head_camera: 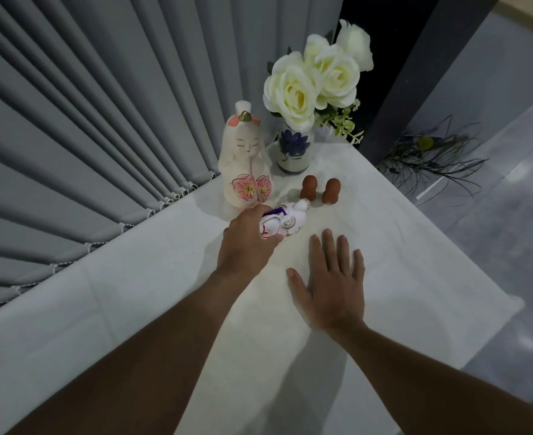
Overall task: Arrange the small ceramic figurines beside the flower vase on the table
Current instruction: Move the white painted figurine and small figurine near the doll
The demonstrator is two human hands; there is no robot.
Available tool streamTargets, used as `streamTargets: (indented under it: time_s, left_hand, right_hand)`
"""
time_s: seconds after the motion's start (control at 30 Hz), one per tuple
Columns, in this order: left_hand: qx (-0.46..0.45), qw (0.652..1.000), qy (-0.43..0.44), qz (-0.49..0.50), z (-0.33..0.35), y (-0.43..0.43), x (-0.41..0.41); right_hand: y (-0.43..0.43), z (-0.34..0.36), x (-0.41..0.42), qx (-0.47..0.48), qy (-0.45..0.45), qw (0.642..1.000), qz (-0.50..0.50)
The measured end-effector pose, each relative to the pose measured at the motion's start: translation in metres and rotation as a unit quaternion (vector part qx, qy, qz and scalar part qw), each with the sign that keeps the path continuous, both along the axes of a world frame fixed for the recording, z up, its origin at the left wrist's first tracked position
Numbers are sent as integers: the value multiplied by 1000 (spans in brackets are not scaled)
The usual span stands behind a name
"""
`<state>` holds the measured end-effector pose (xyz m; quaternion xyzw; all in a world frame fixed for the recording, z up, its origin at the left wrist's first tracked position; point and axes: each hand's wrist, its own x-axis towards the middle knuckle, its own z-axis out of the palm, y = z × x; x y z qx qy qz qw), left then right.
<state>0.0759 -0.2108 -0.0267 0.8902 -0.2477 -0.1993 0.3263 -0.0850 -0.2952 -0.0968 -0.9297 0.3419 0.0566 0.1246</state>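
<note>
A white vase [293, 150] painted with a blue flower holds white roses [309, 80] at the table's far corner. Just left of it stands a tall white doll figurine [246, 161] with pink blossoms. Two small brown figurines [309, 187] [331, 190] stand in front of the vase. A white figurine with purple trim [285, 219] lies tilted on the table, and my left hand [247, 244] is closed around its near end. My right hand [331, 281] rests flat on the tabletop, fingers spread, holding nothing.
The white table [133, 309] runs along grey pleated curtains [86, 120] on the left. Its right edge drops to a grey floor, where dark feathery stems [428, 158] lie. A dark pillar [406, 73] rises behind the vase.
</note>
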Motion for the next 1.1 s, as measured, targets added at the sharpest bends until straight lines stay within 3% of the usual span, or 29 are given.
streamTargets:
  time_s: [0.37, 0.53, 1.1]
  left_hand:
    - [1, 997, 61, -37, 10, 32, 4]
    - [56, 995, 56, -55, 21, 81, -3]
    - [237, 969, 64, -33, 62, 347, -41]
  right_hand:
    - [1, -2, -1, -10, 7, 1000, 16]
    - [17, 3, -6, 7, 15, 998, 56]
    - [244, 1, 2, 34, -25, 962, 271]
